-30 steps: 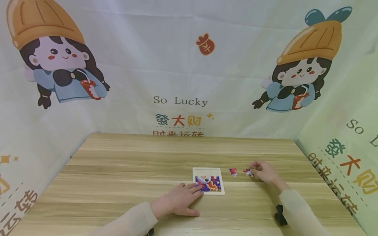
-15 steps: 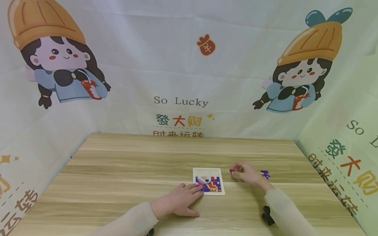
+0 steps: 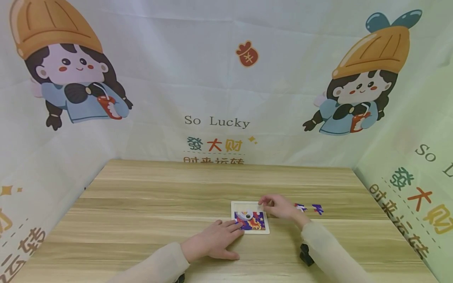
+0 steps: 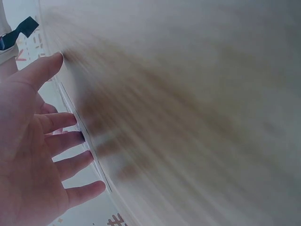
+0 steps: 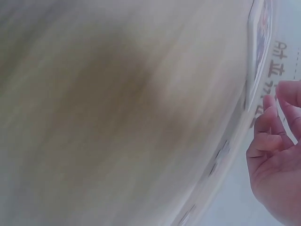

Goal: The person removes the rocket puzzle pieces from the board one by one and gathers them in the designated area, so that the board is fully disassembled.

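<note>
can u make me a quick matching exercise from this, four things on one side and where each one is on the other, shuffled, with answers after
Things
1. left hand
2. right hand
3. loose puzzle pieces
4. printed red pouch

Places
a. at the far right corner of the puzzle tray
b. on the cloth backdrop
c. at the near left corner of the puzzle tray
d. lying on the table, right of the puzzle tray

Pairs: 1-c, 2-a, 3-d, 4-b

Backdrop: diffuse, even light; greenish cast at right.
Counter, head view: moderately bright, soft detail.
Counter, left wrist view: grain blurred; soft brown shadows beside left hand.
Counter, right wrist view: smeared; broad dim shadow; edge bowed.
</note>
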Demonstrator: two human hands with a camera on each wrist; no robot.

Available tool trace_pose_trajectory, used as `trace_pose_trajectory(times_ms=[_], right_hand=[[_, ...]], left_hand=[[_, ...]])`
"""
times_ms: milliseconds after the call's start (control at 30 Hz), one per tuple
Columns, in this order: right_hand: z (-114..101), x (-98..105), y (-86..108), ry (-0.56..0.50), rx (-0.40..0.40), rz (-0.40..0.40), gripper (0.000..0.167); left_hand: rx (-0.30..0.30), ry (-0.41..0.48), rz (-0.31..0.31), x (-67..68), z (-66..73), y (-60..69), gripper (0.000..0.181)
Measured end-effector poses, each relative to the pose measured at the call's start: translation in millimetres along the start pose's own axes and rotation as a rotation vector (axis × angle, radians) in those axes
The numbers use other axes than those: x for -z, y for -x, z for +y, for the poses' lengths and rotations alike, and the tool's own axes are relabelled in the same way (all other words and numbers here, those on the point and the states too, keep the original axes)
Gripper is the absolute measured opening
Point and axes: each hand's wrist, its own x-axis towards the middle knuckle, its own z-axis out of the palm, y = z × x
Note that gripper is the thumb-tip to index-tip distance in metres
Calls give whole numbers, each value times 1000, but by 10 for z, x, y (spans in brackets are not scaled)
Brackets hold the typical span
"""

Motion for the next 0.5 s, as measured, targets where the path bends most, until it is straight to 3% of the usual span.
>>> trace_pose_trajectory(times_ms=[333,500], right_hand=[[-158,-118,-161,22,70,-97,19],[-228,-179,-208,6,62,-126,20]], left_hand=[[-4,-1,1,1,-6,-3,68],[-1,-8,3,10,1,8,68]])
